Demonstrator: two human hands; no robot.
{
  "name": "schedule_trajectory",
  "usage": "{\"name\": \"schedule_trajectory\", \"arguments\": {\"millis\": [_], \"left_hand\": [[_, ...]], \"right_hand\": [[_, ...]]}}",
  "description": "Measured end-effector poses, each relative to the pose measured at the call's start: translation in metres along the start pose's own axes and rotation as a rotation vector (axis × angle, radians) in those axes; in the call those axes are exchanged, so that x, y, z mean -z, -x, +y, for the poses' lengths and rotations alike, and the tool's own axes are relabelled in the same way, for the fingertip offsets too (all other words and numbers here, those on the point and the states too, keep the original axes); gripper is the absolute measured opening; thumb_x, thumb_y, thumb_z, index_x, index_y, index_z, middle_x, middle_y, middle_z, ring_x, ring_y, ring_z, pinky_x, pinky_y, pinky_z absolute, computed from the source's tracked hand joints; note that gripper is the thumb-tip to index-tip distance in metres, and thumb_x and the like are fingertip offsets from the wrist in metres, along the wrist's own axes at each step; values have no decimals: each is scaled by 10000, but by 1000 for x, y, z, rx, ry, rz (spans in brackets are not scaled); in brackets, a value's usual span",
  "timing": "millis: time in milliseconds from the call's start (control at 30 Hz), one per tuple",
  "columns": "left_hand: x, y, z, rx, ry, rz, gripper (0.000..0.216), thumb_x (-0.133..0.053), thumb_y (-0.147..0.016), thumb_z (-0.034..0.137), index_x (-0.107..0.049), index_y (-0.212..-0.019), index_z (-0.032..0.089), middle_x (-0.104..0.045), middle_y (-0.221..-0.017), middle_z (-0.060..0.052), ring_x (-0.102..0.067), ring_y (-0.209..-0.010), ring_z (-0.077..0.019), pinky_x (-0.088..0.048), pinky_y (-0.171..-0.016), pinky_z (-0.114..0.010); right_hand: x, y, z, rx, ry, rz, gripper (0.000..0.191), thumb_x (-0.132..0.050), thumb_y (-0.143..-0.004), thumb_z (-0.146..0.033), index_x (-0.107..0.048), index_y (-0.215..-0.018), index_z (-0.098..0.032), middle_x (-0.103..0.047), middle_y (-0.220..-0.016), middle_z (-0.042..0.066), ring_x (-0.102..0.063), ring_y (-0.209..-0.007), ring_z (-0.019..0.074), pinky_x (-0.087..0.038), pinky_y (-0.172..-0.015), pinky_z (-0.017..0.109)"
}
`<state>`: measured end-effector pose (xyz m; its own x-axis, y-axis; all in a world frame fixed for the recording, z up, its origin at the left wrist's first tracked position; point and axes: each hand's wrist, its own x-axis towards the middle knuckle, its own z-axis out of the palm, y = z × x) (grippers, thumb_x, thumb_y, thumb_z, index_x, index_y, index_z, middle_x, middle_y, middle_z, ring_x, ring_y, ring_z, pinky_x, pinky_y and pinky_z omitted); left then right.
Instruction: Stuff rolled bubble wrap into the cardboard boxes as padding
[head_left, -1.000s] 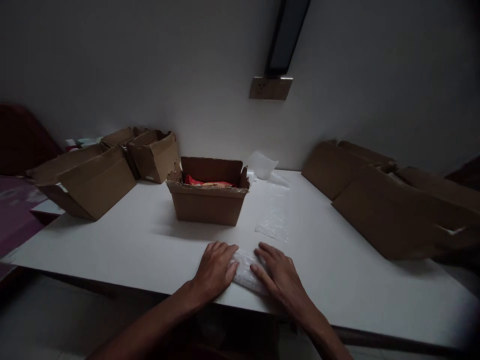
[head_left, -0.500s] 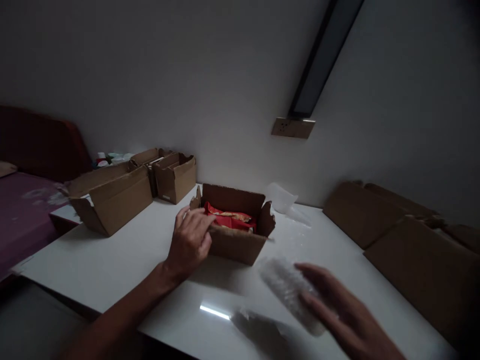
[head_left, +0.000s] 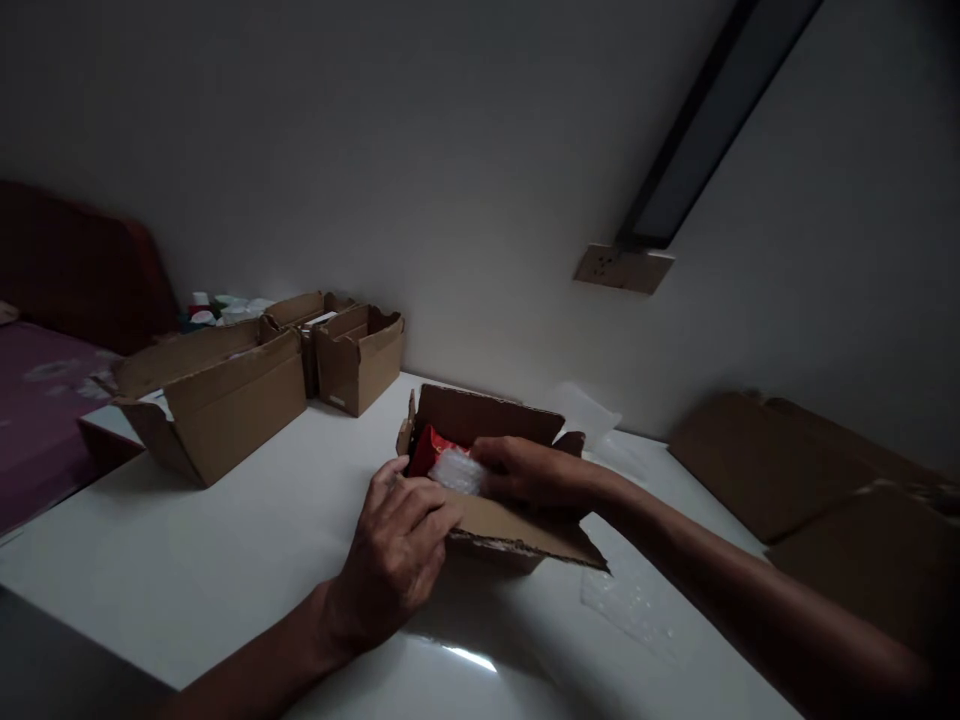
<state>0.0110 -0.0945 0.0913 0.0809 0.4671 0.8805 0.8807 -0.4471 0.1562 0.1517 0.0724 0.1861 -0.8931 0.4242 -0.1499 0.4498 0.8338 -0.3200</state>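
Note:
A small open cardboard box point(head_left: 499, 400) stands on the white table, its front flap point(head_left: 525, 530) leaning out toward me. Inside it lies a shiny red packet point(head_left: 435, 447). My right hand point(head_left: 525, 468) reaches into the box, its fingers closed on a clear bubble-wrap bundle point(head_left: 457, 470) beside the red packet. Part of those fingers is hidden by the hand itself. At the near left corner, my left hand point(head_left: 401, 540) is closed over the edge of the box with its fingers bent round the cardboard.
Other open cardboard boxes point(head_left: 232, 400) stand at the left of the table point(head_left: 315, 540). Flattened or closed cardboard point(head_left: 750, 455) is at the right. Clear plastic point(head_left: 589, 410) lies behind the box, and a bubble-wrap sheet point(head_left: 630, 605) to its right. A wall socket point(head_left: 624, 270) is above.
My right hand has carried the bubble-wrap bundle from over the table's front into the box. The front flap now tilts outward, and my left hand stays at the box's left corner.

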Motion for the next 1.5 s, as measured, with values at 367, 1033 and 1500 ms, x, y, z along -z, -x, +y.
{"name": "schedule_trajectory", "arguments": {"millis": [367,1033,1500], "left_hand": [[3,-5,1,18,6,-38,350,-489,-812,-11,-584,-1079,195,-672,-939,-42,-621,-876,-181,-355,-1076,-527],[0,-19,-1,70,-24,-63,307,-483,-856,16,-608,-1068,200,-700,-926,-18,-646,-874,-177,-369,-1056,-474],[9,1,-13,215,-120,202,499,-601,-885,197,-456,-1362,176,-571,-1283,-150,-516,-1230,-280,-412,-1054,-487]], "right_hand": [[10,-13,-3,117,35,-318,268,-556,-743,-9,-703,-898,-171,-633,-684,-24,-476,-575,93,-334,-531,198],[4,-8,-24,-95,433,-173,220,-577,-851,-237,-760,-907,-130,-752,-925,154,-669,-804,234,-415,-658,289],[29,110,0,-167,-15,630,241,-545,-898,-316,-725,-1003,-196,-748,-936,59,-664,-795,183,-485,-708,287]]}}
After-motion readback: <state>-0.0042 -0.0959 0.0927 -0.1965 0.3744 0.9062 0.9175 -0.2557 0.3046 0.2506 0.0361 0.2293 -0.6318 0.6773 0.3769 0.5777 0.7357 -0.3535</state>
